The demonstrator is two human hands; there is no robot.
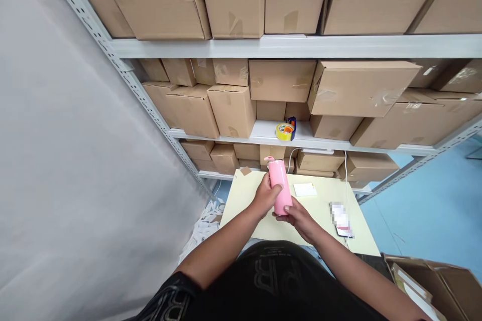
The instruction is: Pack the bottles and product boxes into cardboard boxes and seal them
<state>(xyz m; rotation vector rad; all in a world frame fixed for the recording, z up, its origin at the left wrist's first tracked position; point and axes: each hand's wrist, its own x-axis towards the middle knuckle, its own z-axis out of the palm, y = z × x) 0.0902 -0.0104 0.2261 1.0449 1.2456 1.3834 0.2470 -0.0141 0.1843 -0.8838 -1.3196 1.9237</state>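
A pink bottle [280, 190] with a small pink loop at its top is held tilted above the cream tabletop [241, 210]. My left hand [265, 194] wraps round its upper and middle part, thumb across the front. My right hand [297, 214] grips the lower end, with the thumb on the side and fingers beneath the base. Behind the bottle, a small white box [305, 189] lies on the table. To the right of my right hand is a phone [342, 220], its screen blurred out.
Metal shelving [301, 46] packed with cardboard boxes [282, 80] rises behind the table. A tape dispenser with yellow tape [285, 131] sits on the middle shelf. White cables [346, 175] hang down at the right. An open carton [437, 281] stands at lower right, and white scraps [201, 225] lie at left.
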